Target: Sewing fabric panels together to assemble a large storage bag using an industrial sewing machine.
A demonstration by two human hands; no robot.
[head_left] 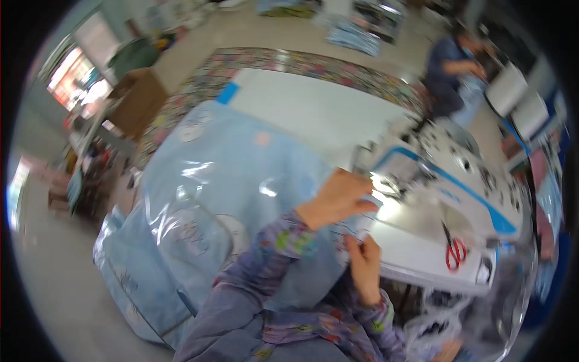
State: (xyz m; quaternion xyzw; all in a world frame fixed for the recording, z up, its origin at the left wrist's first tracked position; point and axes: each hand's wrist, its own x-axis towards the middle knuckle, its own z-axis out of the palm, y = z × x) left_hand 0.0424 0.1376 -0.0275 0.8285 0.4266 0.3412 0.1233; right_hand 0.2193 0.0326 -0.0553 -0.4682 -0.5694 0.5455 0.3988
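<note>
A large light-blue fabric piece [223, 151] with a shiny, clear plastic-like surface and small printed motifs spreads over the table and hangs down at the left. My left hand [341, 196] is over its right edge, fingers bent and pinched on it, close to the lit needle area of a white and blue sewing machine [464, 187]. Nearer to me, my right hand [365, 265] pinches the same edge between thumb and fingers. The exact grip of the fingertips is blurred. Red-handled scissors [455, 253] lie on the machine bed, right of both hands.
A white tabletop [301, 96] with a patterned cloth [289, 60] along its far edge extends behind the fabric. White thread cones [506, 90] stand at the right. A seated person [449, 72] works at the back right. A cardboard box [139, 102] is at the left; clear plastic [506, 301] hangs lower right.
</note>
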